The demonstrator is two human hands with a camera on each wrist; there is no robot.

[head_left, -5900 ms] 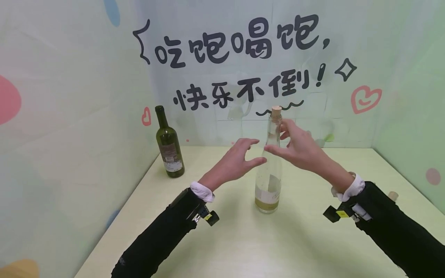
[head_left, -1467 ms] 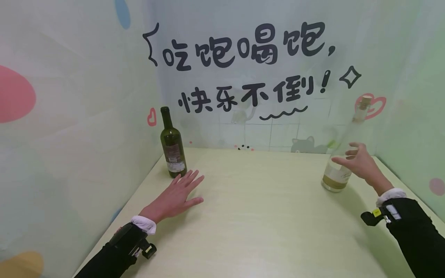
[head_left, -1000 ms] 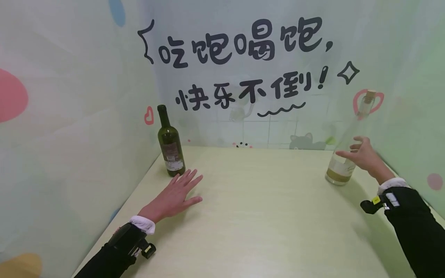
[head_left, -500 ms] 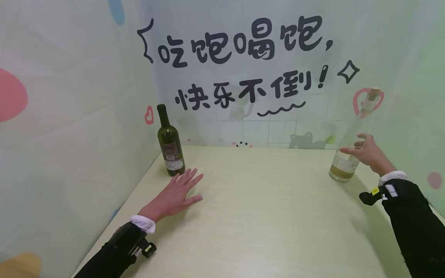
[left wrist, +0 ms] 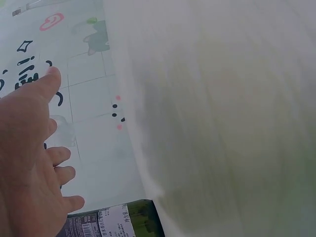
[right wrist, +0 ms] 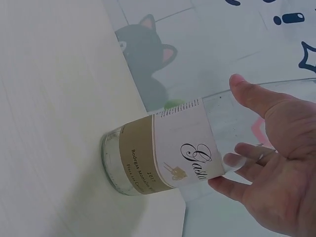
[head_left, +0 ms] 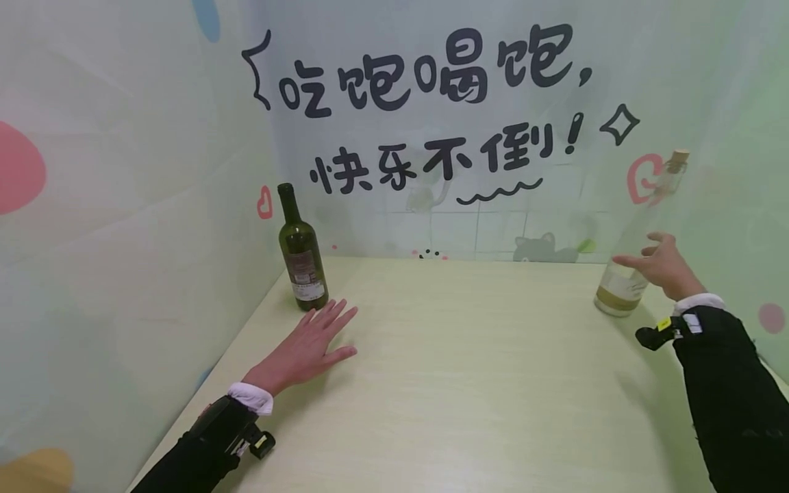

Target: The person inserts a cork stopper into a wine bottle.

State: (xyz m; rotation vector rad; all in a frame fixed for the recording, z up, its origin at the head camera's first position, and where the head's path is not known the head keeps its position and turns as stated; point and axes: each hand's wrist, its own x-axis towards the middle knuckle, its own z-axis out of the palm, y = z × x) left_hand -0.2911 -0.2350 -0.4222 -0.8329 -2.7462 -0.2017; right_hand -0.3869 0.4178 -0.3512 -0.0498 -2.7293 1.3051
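Clear bottle (head_left: 621,287) shifted farther right, at frame's middle right, right hand (head_left: 668,268) curled round it. Left hand (head_left: 301,350) empty, fingers spread near green bottle (head_left: 301,257). Likely repositioning; next needs steady grip.

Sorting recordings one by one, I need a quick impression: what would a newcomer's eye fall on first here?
Probably the big dark lettering across the back wall. Next, two bottles on opposite sides: a green bottle at the left, and a clear corked bottle at the right, with the right hand around it. The left hand is spread in front of the green bottle.
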